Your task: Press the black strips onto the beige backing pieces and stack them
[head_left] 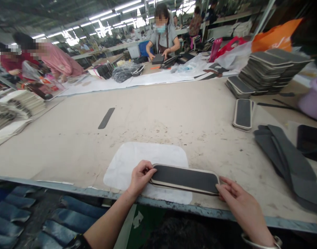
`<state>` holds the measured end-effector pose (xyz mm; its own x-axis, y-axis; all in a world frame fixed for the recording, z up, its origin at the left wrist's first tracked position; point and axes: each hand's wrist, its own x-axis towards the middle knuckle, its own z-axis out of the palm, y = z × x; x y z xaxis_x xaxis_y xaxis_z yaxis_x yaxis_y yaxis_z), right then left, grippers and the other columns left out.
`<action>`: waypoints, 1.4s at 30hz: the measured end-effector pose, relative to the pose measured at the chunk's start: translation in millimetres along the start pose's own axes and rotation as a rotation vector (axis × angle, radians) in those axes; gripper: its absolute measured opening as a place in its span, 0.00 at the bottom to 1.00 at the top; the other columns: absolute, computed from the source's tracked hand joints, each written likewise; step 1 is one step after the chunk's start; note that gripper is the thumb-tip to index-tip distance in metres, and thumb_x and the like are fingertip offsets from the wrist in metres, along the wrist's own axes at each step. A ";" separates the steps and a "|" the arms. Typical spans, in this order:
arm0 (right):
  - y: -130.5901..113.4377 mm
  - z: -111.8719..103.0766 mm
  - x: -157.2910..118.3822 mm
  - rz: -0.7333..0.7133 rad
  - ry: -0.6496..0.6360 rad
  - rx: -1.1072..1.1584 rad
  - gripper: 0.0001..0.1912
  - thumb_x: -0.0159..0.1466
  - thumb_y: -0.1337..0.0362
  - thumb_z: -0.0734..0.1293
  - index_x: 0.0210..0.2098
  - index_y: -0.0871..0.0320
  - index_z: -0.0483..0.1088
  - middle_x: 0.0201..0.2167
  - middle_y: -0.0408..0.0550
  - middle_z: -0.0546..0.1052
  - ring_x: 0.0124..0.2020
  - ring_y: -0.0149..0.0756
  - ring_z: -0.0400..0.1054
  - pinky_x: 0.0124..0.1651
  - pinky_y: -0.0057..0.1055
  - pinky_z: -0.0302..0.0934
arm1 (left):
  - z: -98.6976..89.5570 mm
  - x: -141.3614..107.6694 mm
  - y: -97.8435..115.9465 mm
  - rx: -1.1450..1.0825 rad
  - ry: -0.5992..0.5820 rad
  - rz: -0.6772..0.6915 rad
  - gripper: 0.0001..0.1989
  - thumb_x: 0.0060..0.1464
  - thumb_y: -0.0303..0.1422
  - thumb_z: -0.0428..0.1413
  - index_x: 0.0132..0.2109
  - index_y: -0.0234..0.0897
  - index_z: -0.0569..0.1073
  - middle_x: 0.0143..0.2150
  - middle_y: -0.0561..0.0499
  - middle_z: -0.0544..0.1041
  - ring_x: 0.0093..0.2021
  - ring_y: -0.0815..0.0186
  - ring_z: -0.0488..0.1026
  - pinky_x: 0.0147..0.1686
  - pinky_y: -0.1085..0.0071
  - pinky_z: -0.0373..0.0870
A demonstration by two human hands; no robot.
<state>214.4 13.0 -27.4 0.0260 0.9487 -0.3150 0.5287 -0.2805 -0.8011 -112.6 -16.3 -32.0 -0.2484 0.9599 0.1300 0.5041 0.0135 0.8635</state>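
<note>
A long dark panel with rounded corners and a pale border [184,177] lies between my two hands near the table's front edge. My left hand [142,175] pinches its left end, thumb on top. At the other end, the fingers of my right hand [237,197] close on the right corner. A second layer shows just under the panel's front edge. Beneath it is a white sheet with rounded corners [122,162], partly covered by the panel and my left hand.
Similar bordered panels stand in a tall stack [267,71] at the right, with a small pile [242,114] nearer. Dark flat pieces [290,162] lie at the right edge. One grey strip [106,118] rests left of centre. Across the table a co-worker [163,38] handles dark pieces.
</note>
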 end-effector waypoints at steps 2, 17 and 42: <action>-0.4 -0.7 1.7 0.009 -0.021 0.026 0.25 0.55 0.49 0.62 0.47 0.57 0.65 0.26 0.42 0.76 0.28 0.36 0.71 0.35 0.31 0.65 | -0.8 -0.4 0.0 -0.014 0.005 0.019 0.07 0.50 0.34 0.56 0.28 0.36 0.67 0.32 0.51 0.68 0.31 0.70 0.66 0.30 0.75 0.63; -3.4 7.9 -1.2 -0.166 0.054 0.304 0.19 0.54 0.57 0.66 0.43 0.57 0.64 0.24 0.39 0.68 0.27 0.30 0.65 0.33 0.29 0.62 | 3.2 6.2 -10.5 -0.307 0.238 -0.170 0.09 0.43 0.35 0.61 0.29 0.37 0.69 0.36 0.52 0.71 0.41 0.67 0.69 0.40 0.75 0.66; 19.6 7.7 21.0 -0.059 0.103 0.856 0.17 0.54 0.51 0.66 0.36 0.56 0.63 0.26 0.40 0.69 0.26 0.29 0.64 0.28 0.25 0.61 | 23.4 24.7 62.7 -0.746 -0.326 -0.637 0.11 0.53 0.32 0.56 0.43 0.31 0.71 0.41 0.45 0.76 0.38 0.66 0.74 0.34 0.70 0.76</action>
<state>218.8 26.3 -53.6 0.1172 0.9621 -0.2462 -0.2879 -0.2044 -0.9356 -67.8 14.9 14.0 0.0030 0.8662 -0.4997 -0.3110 0.4757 0.8228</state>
